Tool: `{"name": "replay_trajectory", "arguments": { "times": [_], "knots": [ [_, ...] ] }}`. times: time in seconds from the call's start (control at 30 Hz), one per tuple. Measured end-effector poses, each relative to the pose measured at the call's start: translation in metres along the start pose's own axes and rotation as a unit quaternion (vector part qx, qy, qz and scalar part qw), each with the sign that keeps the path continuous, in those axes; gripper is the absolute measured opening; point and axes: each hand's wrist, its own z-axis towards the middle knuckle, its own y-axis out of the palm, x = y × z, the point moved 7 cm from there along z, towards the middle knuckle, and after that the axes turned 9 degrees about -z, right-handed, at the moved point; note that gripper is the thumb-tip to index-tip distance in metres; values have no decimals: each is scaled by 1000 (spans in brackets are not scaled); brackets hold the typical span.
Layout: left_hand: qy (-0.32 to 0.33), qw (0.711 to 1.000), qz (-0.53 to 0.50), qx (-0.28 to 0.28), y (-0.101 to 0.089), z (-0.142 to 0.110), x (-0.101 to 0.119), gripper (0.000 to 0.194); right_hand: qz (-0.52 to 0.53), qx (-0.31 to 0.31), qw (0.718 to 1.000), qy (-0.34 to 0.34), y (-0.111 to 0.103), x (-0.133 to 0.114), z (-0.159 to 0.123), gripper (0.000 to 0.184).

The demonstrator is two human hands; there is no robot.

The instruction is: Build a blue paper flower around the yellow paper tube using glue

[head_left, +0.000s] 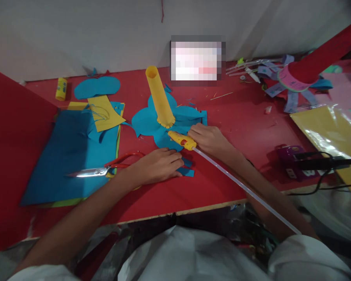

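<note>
A blue paper flower point(142, 117) lies on the red table, and a yellow paper tube point(160, 97) with a snipped base stands tilted at its centre. My right hand point(209, 137) is closed round the handle side of a yellow glue gun point(179, 139), mostly hidden behind it. A long clear glue stick point(240, 183) runs back from the gun over my forearm. My left hand point(162, 166) rests at the flower's near petal, fingers bent and pressed together on the blue paper. Blue paper strips point(188, 171) poke out beside its fingertips.
Red-handled scissors point(93, 172) lie on blue sheets point(58, 156) at left. Behind them are a yellow paper piece point(103, 117) and a glue stick tube point(61, 89). A purple object point(292, 156) with black cables and a red-stemmed paper craft point(298, 76) stand at right.
</note>
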Motion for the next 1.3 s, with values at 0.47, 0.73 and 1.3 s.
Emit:
{"name": "replay_trajectory", "arguments": {
  "times": [0.47,0.73,1.3],
  "knots": [
    [6,1000,-17,-5,-2,-1,1,33,32,-1,999,22,-2,15,-8,27],
    [-13,996,-83,-12,-4,-2,-2,22,60,27,998,11,-9,15,-10,32],
    [-20,994,-105,-2,-3,2,16,20,107,40,993,18,-9,20,-9,36]
  ]
}}
